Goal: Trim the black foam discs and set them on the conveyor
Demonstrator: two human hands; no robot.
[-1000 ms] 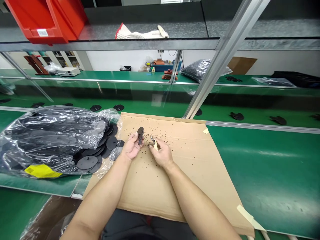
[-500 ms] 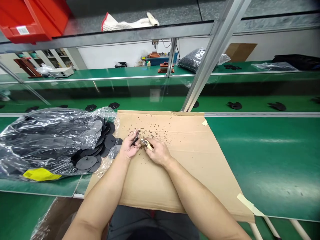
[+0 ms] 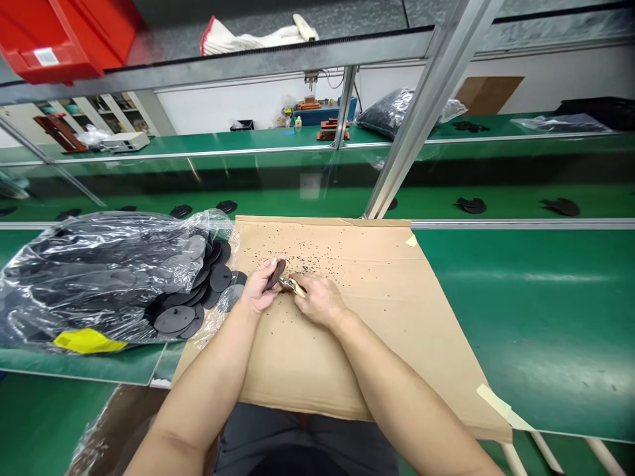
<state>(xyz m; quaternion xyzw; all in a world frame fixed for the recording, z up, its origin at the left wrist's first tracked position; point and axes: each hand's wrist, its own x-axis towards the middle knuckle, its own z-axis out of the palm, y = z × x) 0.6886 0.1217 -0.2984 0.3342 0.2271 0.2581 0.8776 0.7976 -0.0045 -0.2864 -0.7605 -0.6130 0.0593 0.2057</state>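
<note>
Over the cardboard sheet (image 3: 307, 363), my left hand (image 3: 258, 285) pinches a dark round disc (image 3: 276, 274), tilted on edge. My right hand (image 3: 320, 297) is wrapped round cutting pliers (image 3: 292, 285) with pale handles, their metal jaws at the disc's lower right edge. Whether the jaws touch it is too small to tell. Many tiny black bits (image 3: 302, 263) lie scattered on the cardboard behind my hands. Left of my left hand, several black discs (image 3: 174, 320) spill from a clear plastic bag (image 3: 99, 277).
Black pieces (image 3: 471, 205) lie spaced along the green belt (image 3: 307, 208) behind the cardboard. A metal post (image 3: 421, 112) slants up at the right of centre. A red bin (image 3: 64, 39) and a white glove (image 3: 253, 39) are on the shelf above.
The disc in my left hand has turned to show more of its flat face. My right hand still holds the pliers beside it. The whole view has shifted slightly.
</note>
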